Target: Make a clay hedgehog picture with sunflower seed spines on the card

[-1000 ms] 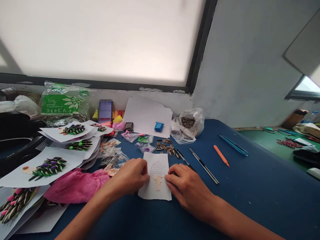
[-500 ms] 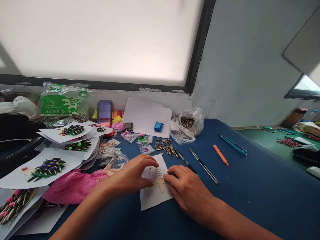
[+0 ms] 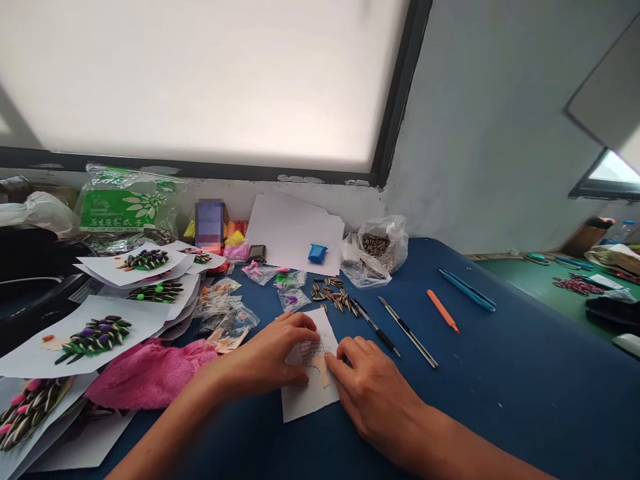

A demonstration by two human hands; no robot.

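A small white sheet of paper (image 3: 307, 403) lies on the blue tabletop. On it are a pen drawing with scribbled lines (image 3: 311, 350) and a thin patch of peach-coloured clay (image 3: 323, 375). My left hand (image 3: 280, 350) arches over the sheet's left side, thumb and fingers apart and nothing between them. At the right edge, my right hand (image 3: 367, 383) rests with bent fingers, a fingertip touching the paper beside the clay. Behind the sheet sits a loose pile of sunflower seeds (image 3: 337, 297). A black pen (image 3: 375, 327) lies just beyond my right hand.
To the right lie a metallic pen (image 3: 410, 333), an orange marker (image 3: 443, 310) and blue tweezers (image 3: 465, 288). A plastic bag of seeds (image 3: 375, 247) and a blue clay packet (image 3: 317, 253) stand behind. Seed-covered cards (image 3: 95, 337) and a pink cloth (image 3: 150, 373) crowd the left.
My right hand has shifted slightly and uncovered more of the black pen's tip. The left hand has moved a little lower over the paper.
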